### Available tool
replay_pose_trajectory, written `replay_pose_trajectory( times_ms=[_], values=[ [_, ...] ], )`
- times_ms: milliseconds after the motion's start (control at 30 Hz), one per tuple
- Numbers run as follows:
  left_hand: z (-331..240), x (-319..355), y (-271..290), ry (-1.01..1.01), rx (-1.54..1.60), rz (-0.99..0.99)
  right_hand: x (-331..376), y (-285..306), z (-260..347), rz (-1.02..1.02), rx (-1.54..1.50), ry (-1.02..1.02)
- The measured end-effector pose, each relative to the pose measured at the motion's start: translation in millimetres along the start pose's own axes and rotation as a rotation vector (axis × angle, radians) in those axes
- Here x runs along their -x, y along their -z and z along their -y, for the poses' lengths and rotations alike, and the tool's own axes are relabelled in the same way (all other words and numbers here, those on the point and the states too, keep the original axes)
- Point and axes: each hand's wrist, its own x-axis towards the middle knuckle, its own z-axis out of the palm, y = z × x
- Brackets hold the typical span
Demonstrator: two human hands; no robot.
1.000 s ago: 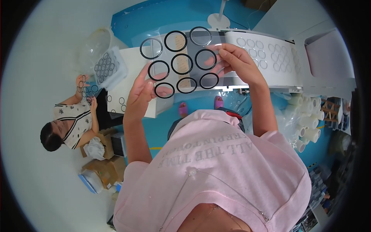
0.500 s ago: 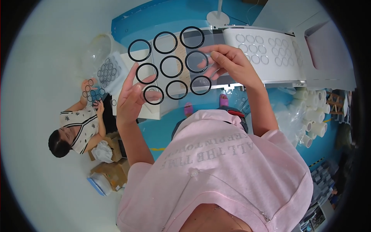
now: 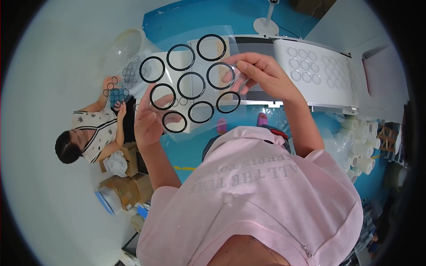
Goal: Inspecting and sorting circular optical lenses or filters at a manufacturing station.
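Observation:
A clear flexible sheet [image 3: 199, 66] printed with rows of black rings is held up in front of me. My right hand [image 3: 266, 77] pinches its right edge between thumb and fingers. At the lower left edge, my left hand [image 3: 148, 126] grips the sheet, with its fingers showing through behind the rings and the thumb in front. The sheet is slightly tilted and bowed, and a white surface shows through it.
A white machine bed [image 3: 310, 94] on the right carries more ring-printed sheets. On the left a co-worker [image 3: 100, 133] holds a similar sheet beside a stack of them. Cardboard boxes [image 3: 138, 188] stand at lower left, white rolls [image 3: 364, 150] at right, and a white stand base [image 3: 266, 27] at the back.
The sheet has tilted and its lower edge has swung down a little, while both hands keep their grip. The whole view has shifted, with the machine bed now farther right.

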Motion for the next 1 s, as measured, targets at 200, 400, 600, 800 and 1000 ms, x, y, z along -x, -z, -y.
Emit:
replay_pose_trajectory(
  times_ms=[200, 400, 600, 800, 1000],
  values=[
    [13.0, 17.5, 15.8, 0.007, 0.179, 0.037, -15.2, -8.6, -1.6, 0.079, 0.029, -0.021],
    [24.2, 27.9, -0.1, -0.029, 0.335, 0.052, -29.3, -18.5, -8.1, 0.156, 0.07, -0.055],
    [34.1, 34.1, -17.5, -0.029, 0.383, -0.064, -36.0, -29.3, -20.0, 0.224, 0.07, -0.09],
    [39.4, 36.8, -18.2, -0.105, 0.431, 0.105, -44.5, -40.9, -30.1, 0.26, 0.011, -0.113],
    [46.8, 47.5, -24.6, -0.157, 0.569, 0.053, -55.7, -51.3, -36.0, 0.301, 0.051, -0.117]
  ],
)
